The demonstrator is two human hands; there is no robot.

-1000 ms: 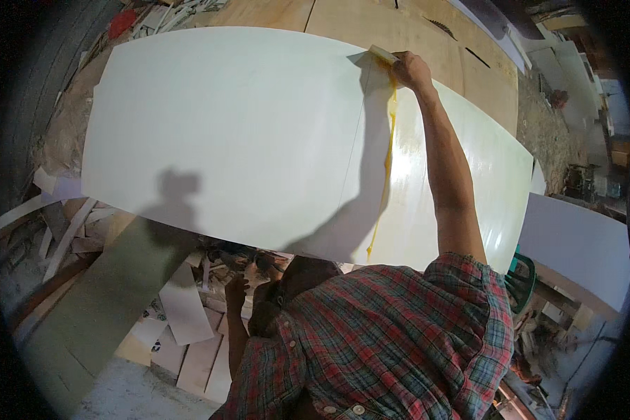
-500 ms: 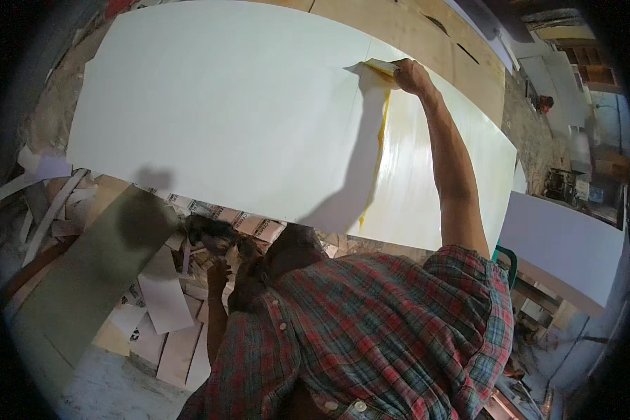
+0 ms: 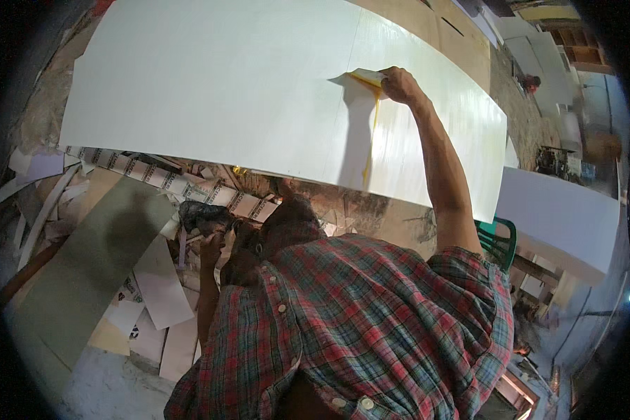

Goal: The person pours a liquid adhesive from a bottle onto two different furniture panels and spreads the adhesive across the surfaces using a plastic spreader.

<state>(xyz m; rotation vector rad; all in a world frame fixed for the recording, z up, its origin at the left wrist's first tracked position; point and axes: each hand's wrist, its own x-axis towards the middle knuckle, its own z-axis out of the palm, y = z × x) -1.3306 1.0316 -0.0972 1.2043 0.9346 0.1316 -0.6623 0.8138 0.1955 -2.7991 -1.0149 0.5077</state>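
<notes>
A long white sheet (image 3: 210, 84) lies across the top of the view. My right hand (image 3: 402, 85) is closed around a flat, pale spreader (image 3: 364, 75), its edge against the sheet and coated with yellow glue. From the spreader a narrow yellow line of glue (image 3: 373, 136) runs toward the sheet's near edge. To the right of that line the surface shines wet. Lower down, my left hand (image 3: 212, 246) has its fingers curled against a dark, lumpy thing (image 3: 206, 217); shadow hides what it is and how it is gripped.
A grey-green panel (image 3: 94, 262) slants at the lower left, beside loose offcuts (image 3: 162, 283). Under the sheet's near edge runs a printed strip (image 3: 189, 189). A green plastic chair (image 3: 500, 241) and another white panel (image 3: 556, 217) stand to the right. A tan board (image 3: 455, 28) lies beyond the sheet.
My right hand has drawn the spreader from near the sheet's far edge toward me, and the glue line ahead of it is shorter. The whole view has shifted slightly.
</notes>
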